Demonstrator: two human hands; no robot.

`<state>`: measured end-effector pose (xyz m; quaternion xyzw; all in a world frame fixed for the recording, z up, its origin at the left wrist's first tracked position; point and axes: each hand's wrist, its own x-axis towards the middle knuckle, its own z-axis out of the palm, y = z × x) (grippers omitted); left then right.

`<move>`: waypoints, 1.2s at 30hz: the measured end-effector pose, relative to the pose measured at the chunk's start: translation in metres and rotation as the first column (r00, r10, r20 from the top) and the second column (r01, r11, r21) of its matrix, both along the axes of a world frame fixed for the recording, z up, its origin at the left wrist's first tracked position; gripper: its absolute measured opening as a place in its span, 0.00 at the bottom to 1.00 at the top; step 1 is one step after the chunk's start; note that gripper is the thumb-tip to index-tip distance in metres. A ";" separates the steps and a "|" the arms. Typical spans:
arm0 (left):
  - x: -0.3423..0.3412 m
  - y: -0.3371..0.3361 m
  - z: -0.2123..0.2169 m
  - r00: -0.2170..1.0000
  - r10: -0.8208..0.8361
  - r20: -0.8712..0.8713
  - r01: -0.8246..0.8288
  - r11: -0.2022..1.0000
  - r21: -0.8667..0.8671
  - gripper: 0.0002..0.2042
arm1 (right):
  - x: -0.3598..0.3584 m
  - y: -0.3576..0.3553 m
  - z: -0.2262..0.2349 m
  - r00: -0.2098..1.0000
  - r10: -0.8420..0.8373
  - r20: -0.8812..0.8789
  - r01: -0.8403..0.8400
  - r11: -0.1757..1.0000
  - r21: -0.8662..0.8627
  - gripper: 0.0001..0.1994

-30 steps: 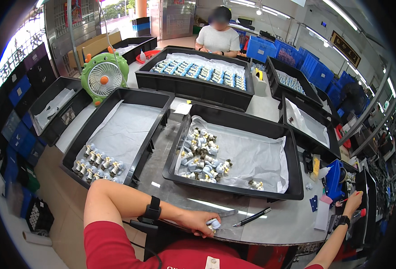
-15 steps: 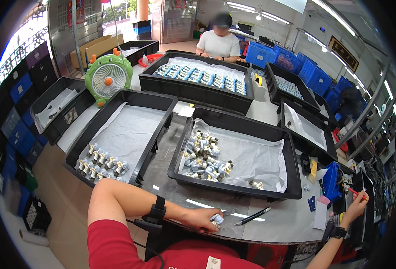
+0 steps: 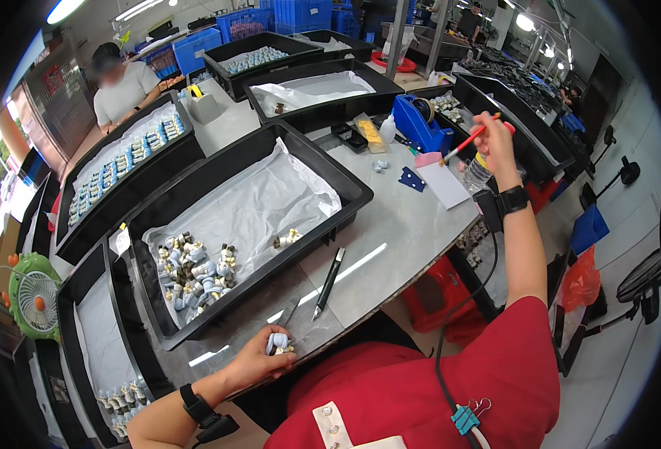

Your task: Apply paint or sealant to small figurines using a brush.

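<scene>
At the table's near edge my left hand (image 3: 255, 362) is closed round a small figurine (image 3: 279, 343), pale blue and white with yellowish parts. My right hand (image 3: 497, 146), raised over the table's right end, pinches a slim red paintbrush (image 3: 466, 141) whose tip slants down to the left. Under the tip lie a pink block (image 3: 427, 159) and a white rectangular block (image 3: 448, 188). A clear bottle (image 3: 477, 173) with a yellow band stands below this hand. Between the hands a black pen (image 3: 329, 284) rests on the table (image 3: 375, 247).
A black tray (image 3: 311, 161) lined with white sheet holds a heap of similar figurines (image 3: 196, 273). More trays (image 3: 102, 329) flank it. A blue tape dispenser (image 3: 424, 127) stands at the right back. A green fan (image 3: 35, 299) is at left; a person (image 3: 124, 88) sits across.
The view has swung to the right. My right hand has brought the paintbrush in over the pink and white blocks. My left hand still holds the figurine near the table edge.
</scene>
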<state>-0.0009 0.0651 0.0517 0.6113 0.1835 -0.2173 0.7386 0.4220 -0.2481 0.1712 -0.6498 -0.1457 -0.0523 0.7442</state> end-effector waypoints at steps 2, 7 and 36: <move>0.000 0.001 0.001 1.000 0.011 -0.003 -0.011 1.000 -0.008 0.19 | 0.009 0.004 -0.014 0.984 0.043 -0.173 -0.064 0.991 -0.116 0.12; -0.015 0.004 0.003 1.000 0.018 -0.025 -0.017 1.000 0.015 0.19 | 0.029 0.026 -0.078 0.903 0.212 -0.374 -0.267 0.958 -0.101 0.11; -0.005 0.005 0.008 0.998 -0.006 -0.060 0.007 1.000 0.003 0.18 | 0.080 0.030 -0.118 0.881 -0.461 -0.104 0.126 0.442 -0.888 0.11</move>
